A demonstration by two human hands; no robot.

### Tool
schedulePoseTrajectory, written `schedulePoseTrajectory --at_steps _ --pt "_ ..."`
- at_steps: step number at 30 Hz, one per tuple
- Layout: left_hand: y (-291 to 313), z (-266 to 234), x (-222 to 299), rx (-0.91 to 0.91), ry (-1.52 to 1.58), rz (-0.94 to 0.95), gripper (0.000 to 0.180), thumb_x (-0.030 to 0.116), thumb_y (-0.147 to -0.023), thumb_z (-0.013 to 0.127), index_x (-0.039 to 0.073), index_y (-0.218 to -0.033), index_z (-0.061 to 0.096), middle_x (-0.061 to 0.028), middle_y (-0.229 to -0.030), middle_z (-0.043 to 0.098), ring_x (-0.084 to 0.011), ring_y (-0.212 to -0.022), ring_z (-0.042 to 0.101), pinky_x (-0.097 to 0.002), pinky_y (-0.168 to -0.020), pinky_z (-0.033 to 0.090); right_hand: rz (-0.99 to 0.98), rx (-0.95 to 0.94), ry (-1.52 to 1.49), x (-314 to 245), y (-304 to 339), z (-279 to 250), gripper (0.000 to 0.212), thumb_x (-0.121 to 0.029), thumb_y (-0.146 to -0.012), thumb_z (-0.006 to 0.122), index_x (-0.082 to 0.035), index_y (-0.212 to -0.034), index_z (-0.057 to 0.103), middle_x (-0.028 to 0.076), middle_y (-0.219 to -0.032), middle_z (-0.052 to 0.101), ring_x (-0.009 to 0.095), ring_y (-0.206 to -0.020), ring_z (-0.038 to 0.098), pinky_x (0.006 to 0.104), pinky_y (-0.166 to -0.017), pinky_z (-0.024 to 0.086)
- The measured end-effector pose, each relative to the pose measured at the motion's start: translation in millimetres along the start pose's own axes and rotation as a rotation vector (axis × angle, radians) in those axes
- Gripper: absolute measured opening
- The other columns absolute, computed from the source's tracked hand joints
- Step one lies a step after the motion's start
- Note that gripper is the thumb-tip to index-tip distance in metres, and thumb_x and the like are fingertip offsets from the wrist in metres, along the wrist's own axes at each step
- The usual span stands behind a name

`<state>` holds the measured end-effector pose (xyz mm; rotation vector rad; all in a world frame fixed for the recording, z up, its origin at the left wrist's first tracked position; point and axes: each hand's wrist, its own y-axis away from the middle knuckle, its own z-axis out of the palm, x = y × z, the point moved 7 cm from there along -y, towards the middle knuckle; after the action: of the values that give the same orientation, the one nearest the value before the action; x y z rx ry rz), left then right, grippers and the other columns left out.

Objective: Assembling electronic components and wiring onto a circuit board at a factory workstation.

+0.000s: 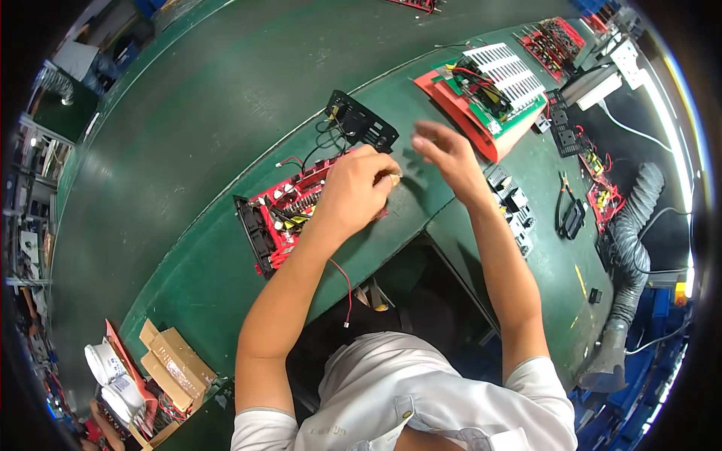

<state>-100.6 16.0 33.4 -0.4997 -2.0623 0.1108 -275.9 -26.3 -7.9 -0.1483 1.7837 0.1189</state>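
My left hand (pixel 353 192) is closed, its fingers curled together over the right end of a red circuit board assembly (pixel 284 203). A small pale bit shows at the fingertips, too little to name. The assembly carries black wires, coils and a black fan (pixel 254 229) at its left end. Behind my left hand a black slotted end panel (pixel 362 120) stands tilted, with black wires running from it toward the board. My right hand (pixel 451 158) hovers apart from it, fingers loosely spread and holding nothing visible. It is nearest to the red tray (pixel 481 139) of stacked boards.
Green boards with white slotted strips (pixel 505 75) lie on the red tray. Black-handled cutters (pixel 570 214) and grey-black sockets (pixel 513 210) lie to the right. A grey flexible duct (pixel 635 225) stands at the right edge. An open cardboard box (pixel 174 364) is at lower left.
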Motion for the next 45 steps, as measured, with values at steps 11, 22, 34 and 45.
schedulePoseTrajectory --at_steps 11,22,34,45 --pt "-5 0 -40 -0.023 0.115 -0.278 0.023 0.006 -0.083 0.072 0.000 -0.105 0.074 -0.0048 -0.087 0.065 -0.0115 -0.074 0.062 -0.0261 -0.068 0.049 0.028 -0.064 -0.175 27 -12 43 0.032 -0.004 -0.099 0.054 0.003 -0.130 0.052 0.012 -0.108 0.066 0.016 -0.101 0.063 0.0312 -0.090 0.054" --pt "3 -4 -32 0.041 -0.226 -0.268 0.021 0.006 -0.082 0.070 0.000 -0.102 0.074 -0.0110 -0.075 0.061 -0.0198 -0.065 0.060 -0.0319 -0.063 0.047 -0.044 0.022 -0.170 36 19 53 0.037 -0.007 -0.098 0.056 0.003 -0.135 0.055 0.003 -0.111 0.067 0.008 -0.099 0.058 0.0263 -0.092 0.047" --pt "1 2 -27 0.014 -0.213 -0.250 0.021 0.004 -0.083 0.069 0.000 -0.102 0.074 -0.0091 -0.072 0.059 -0.0164 -0.061 0.056 -0.0312 -0.059 0.044 -0.110 0.052 -0.200 26 24 50 0.037 -0.007 -0.099 0.054 -0.002 -0.136 0.055 0.007 -0.104 0.070 0.009 -0.093 0.059 0.0272 -0.086 0.049" --pt "0 5 -27 0.034 -0.264 -0.162 0.018 0.004 -0.083 0.070 -0.001 -0.100 0.074 -0.0106 -0.071 0.057 -0.0183 -0.059 0.055 -0.0325 -0.057 0.042 -0.370 0.200 -0.012 10 33 47 0.038 -0.003 -0.094 0.057 -0.003 -0.132 0.057 0.021 -0.100 0.068 0.034 -0.085 0.068 0.0361 -0.075 0.052"
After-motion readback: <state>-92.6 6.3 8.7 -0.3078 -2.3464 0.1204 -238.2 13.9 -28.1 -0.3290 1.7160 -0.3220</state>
